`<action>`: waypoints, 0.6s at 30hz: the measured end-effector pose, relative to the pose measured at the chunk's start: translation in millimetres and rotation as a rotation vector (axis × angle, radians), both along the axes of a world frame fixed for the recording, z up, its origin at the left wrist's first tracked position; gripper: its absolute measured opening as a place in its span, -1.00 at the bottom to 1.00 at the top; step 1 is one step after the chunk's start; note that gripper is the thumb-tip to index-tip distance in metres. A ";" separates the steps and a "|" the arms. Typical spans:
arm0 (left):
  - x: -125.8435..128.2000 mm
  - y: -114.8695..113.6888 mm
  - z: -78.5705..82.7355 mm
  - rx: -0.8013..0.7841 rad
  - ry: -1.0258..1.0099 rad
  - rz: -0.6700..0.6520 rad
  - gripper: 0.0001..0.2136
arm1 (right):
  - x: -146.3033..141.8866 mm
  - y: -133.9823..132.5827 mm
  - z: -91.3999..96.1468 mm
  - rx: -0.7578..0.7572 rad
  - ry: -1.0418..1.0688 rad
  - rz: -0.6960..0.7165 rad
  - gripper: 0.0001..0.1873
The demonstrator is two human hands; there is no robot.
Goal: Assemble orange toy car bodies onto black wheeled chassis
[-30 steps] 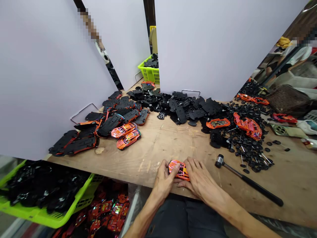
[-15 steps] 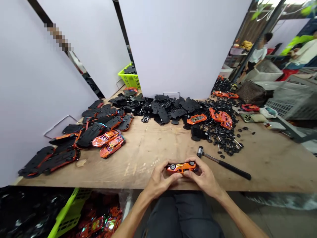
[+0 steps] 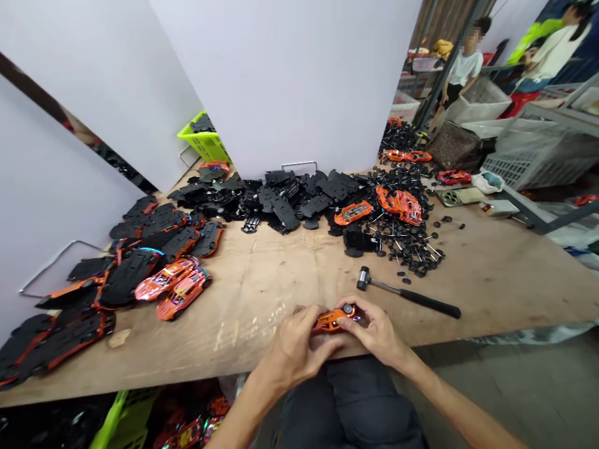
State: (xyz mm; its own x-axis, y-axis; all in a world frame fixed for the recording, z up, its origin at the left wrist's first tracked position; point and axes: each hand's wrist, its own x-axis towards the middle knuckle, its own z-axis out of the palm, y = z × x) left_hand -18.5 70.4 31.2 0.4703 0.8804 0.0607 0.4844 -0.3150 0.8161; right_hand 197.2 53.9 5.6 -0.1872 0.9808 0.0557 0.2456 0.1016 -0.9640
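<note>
An orange toy car (image 3: pixel 333 320) with black wheels sits between both my hands at the near edge of the wooden table (image 3: pixel 281 287). My left hand (image 3: pixel 292 346) grips its left end with curled fingers. Its right end is pinched by my right hand (image 3: pixel 377 330), thumb near a wheel. A small black hammer (image 3: pixel 405 293) lies just behind my right hand.
Finished orange cars (image 3: pixel 171 287) and black chassis plates (image 3: pixel 116 268) lie at the left. More black parts (image 3: pixel 281 199) pile along the back wall. Loose wheels and axles (image 3: pixel 412 249) with orange shells (image 3: pixel 397 204) spread at the right. Green baskets (image 3: pixel 203 140) stand behind and below. People work at the far right.
The car was turned from flat on the table onto its side and lifted between my fingers. My head has swung right, shifting the whole scene left.
</note>
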 end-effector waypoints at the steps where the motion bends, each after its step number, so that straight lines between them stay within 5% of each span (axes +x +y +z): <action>1: 3.3 2.0 -0.7 0.094 0.091 -0.019 -0.73 | 1.2 1.7 -1.2 0.016 -0.007 -0.001 -0.77; 6: 19.2 2.8 -13.7 0.430 0.356 0.008 -0.77 | 2.5 6.2 -12.0 0.050 -0.043 -0.050 -0.70; 10: 19.2 -1.0 -20.1 0.463 0.335 0.097 -0.81 | -7.5 2.1 -14.0 0.131 -0.046 -0.223 -0.81; 14: 11.8 -4.2 -13.9 0.288 0.163 0.159 -0.79 | -8.7 -6.0 -3.0 0.177 -0.007 -0.201 -0.77; 18: 16.9 -17.1 -2.4 -0.112 -0.298 0.419 -0.63 | -11.5 -20.6 -1.6 0.168 0.086 -0.240 -0.35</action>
